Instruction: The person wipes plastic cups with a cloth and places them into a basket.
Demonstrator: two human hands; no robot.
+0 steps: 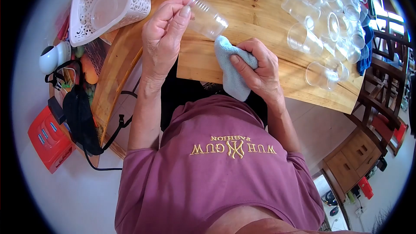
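Note:
Pinched by its rim in my left hand [167, 34] is a clear plastic cup [208, 18], tilted with its base toward the lower right. My right hand [259, 67] grips a light blue cloth [232, 69], bunched between thumb and fingers. The cloth's top end is at the base of the cup; whether they touch I cannot tell. Both hands are over the near edge of the wooden table [242, 0]. Several more clear cups [303, 39] lie on their sides in a pile at the table's right.
A white perforated basket [141, 0] with clear cups inside stands at the upper left. Below it are a black bag [80, 117] with straps and a red box [50, 138]. Dark blue cloth [366, 50] hangs beside the cup pile, near wooden chairs [385, 78].

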